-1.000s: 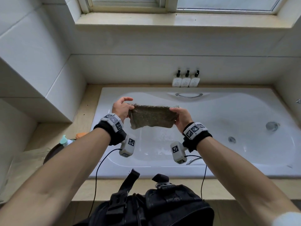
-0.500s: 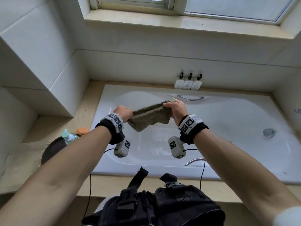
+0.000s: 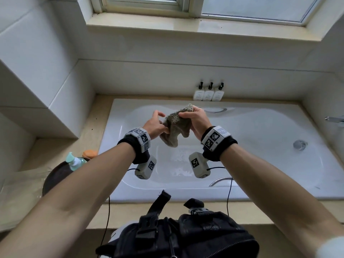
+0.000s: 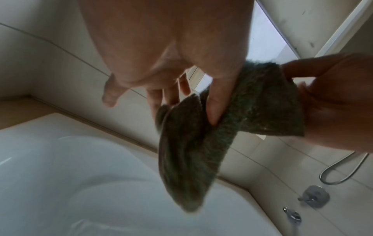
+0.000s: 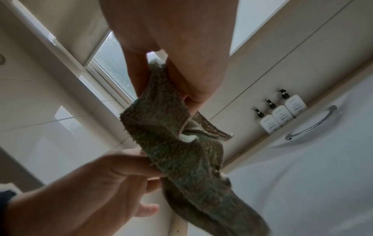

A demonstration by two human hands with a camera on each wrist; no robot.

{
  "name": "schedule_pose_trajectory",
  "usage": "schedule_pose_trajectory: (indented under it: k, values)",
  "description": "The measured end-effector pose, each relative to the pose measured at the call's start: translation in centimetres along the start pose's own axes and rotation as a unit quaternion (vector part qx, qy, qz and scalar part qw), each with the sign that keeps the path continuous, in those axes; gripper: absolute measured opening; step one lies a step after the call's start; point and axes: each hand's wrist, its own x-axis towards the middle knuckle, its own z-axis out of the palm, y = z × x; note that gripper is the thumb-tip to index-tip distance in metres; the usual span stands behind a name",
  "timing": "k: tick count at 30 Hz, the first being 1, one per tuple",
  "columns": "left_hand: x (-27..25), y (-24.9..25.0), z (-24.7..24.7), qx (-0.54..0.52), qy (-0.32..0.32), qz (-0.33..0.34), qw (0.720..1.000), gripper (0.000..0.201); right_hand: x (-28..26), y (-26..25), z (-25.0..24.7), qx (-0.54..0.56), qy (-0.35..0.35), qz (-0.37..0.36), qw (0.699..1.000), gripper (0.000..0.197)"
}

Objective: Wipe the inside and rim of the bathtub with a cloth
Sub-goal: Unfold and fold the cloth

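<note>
A grey-green cloth (image 3: 176,128) hangs bunched between both hands, in the air over the white bathtub (image 3: 130,192). My right hand (image 3: 186,116) pinches its upper corner between thumb and fingers. My left hand (image 3: 162,124) holds the cloth's left side, just lower and close to the right hand. In the left wrist view the thumb (image 4: 215,102) lies on the cloth (image 4: 191,151) with the fingers behind it. The right wrist view shows the cloth (image 5: 181,151) drooping in folds from my right hand (image 5: 161,79) toward my left hand (image 5: 113,175). The tub floor below is wet.
Three white pump bottles (image 3: 208,94) stand on the far ledge, above a chrome grab handle (image 3: 216,110). A second handle (image 3: 220,181) sits on the near wall; drain (image 3: 299,145) and tap (image 3: 335,120) are at right. A dark bowl holding a bottle (image 3: 74,162) sits left.
The cloth was stretched flat between my hands a second ago. My hands have come together, the right one rising, and the cloth is now folded over and bunched.
</note>
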Motion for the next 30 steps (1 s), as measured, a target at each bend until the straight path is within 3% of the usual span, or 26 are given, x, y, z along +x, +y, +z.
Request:
schedule_pose_trajectory:
  k: [2,6,9,12,16,22,28,30]
  values:
    - [0.1,0.4,0.6,-0.020,-0.038,0.017,0.999,0.079,-0.3,-0.4,-0.5,-0.001,-0.001,-0.006,1.000,0.025]
    - [0.4,1.1,1.5,-0.055,-0.053,0.064,0.995,0.049,-0.6,-1.4,-1.8,-0.003,0.003,-0.014,1.000,0.024]
    - [0.1,1.9,1.7,-0.117,-0.068,0.077,0.988,0.046,-0.8,-2.1,-2.6,0.011,0.008,-0.020,1.000,0.022]
    - [0.0,2.7,1.9,-0.137,-0.053,0.071,0.987,0.049,-0.8,-2.3,-3.2,0.018,0.002,-0.013,1.000,0.021]
    - [0.4,2.6,2.3,-0.113,-0.031,0.070,0.991,0.015,-0.8,-2.3,-3.4,0.004,0.019,-0.005,1.000,0.026]
    - [-0.1,2.1,2.3,-0.094,-0.041,0.049,0.993,0.016,-0.5,-1.6,-4.4,-0.082,0.124,0.008,0.989,0.034]
    - [-0.9,2.8,2.5,-0.138,-0.080,0.022,0.987,0.014,0.5,-0.3,-4.5,-0.195,0.127,0.061,0.971,0.029]
    - [-0.9,2.9,2.4,-0.158,-0.073,0.016,0.985,0.009,0.4,0.3,-4.3,-0.199,0.120,0.086,0.969,0.042]
